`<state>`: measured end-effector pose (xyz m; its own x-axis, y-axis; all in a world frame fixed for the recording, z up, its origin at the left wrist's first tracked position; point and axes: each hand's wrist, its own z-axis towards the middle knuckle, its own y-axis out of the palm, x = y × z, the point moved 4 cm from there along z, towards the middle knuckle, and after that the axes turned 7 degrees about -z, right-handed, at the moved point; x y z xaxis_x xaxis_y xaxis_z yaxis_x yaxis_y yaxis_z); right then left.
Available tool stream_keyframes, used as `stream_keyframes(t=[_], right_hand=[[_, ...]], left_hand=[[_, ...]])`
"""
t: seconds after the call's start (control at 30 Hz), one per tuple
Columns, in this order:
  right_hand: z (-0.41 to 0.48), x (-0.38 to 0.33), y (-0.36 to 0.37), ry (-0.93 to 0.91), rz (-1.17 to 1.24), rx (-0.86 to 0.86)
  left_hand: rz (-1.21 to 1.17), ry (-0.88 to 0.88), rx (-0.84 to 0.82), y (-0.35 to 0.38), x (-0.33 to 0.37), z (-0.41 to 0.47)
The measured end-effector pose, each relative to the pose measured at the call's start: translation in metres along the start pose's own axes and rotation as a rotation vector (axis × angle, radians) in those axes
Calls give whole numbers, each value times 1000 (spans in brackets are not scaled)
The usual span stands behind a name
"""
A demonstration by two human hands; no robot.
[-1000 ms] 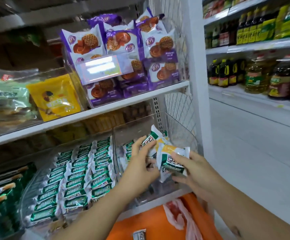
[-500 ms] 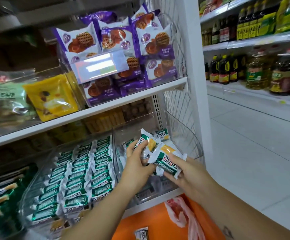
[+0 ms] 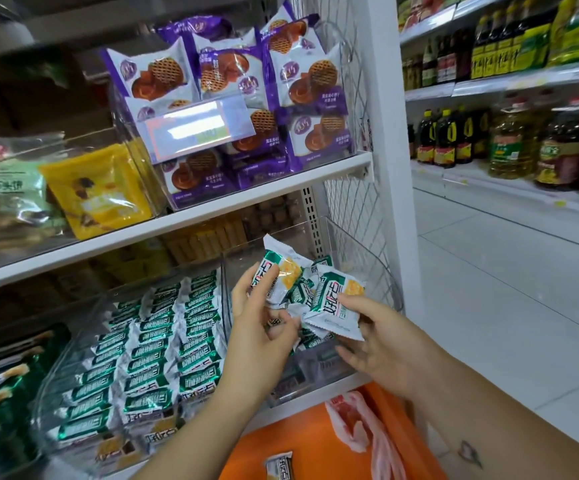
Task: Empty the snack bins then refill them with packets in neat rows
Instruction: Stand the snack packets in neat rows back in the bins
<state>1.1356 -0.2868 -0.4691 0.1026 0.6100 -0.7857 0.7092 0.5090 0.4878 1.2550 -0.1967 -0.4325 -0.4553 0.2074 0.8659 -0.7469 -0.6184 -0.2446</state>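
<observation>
My left hand [image 3: 258, 327] and my right hand [image 3: 381, 341] together hold a loose bunch of green-and-white snack packets [image 3: 319, 289] in front of a clear plastic bin [image 3: 378, 271] at the right end of the lower shelf. The left fingers pinch the packets on the left of the bunch. The right thumb and fingers grip a packet [image 3: 333, 306] on the right. Little shows inside that bin behind the hands. The neighbouring clear bin [image 3: 73, 355] on the left holds the same packets [image 3: 163, 348] in neat rows.
Above, a bin of purple waffle packets [image 3: 232, 98] and a yellow packet [image 3: 97, 188] sit on the upper shelf. An orange container [image 3: 301, 441] below holds one packet [image 3: 279, 467] and a plastic bag [image 3: 360, 427]. Oil bottles [image 3: 523, 140] line the shelves across the aisle.
Both hands have lifted the bunch of packets slightly higher and spread it apart in front of the right bin; the view shifted a little.
</observation>
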Motion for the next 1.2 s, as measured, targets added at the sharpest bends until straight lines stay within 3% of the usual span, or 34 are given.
stream_keyframes(t=[0.13, 0.27, 0.37, 0.5, 0.73, 1.0, 1.2], right_hand=[[-6, -4, -1, 90, 90, -142], [-10, -11, -1, 37, 59, -246], [-11, -18, -5, -57, 61, -211], [-14, -29, -10, -274, -30, -133], [-19, -36, -15, -555, -364, 82], [-18, -39, -17, -716, -509, 201], [-23, -38, -10, -771, -524, 168]], left_hand=[[-67, -3, -35, 5, 10, -5], [-114, -19, -86, 13, 16, -7], [-237, -134, -143, 14, 14, -7], [-395, -306, -61, 9, 5, -3], [-344, -536, -115, 8, 1, -1], [-365, -380, -132, 12, 18, -2], [-319, -338, -167, 18, 22, -3]])
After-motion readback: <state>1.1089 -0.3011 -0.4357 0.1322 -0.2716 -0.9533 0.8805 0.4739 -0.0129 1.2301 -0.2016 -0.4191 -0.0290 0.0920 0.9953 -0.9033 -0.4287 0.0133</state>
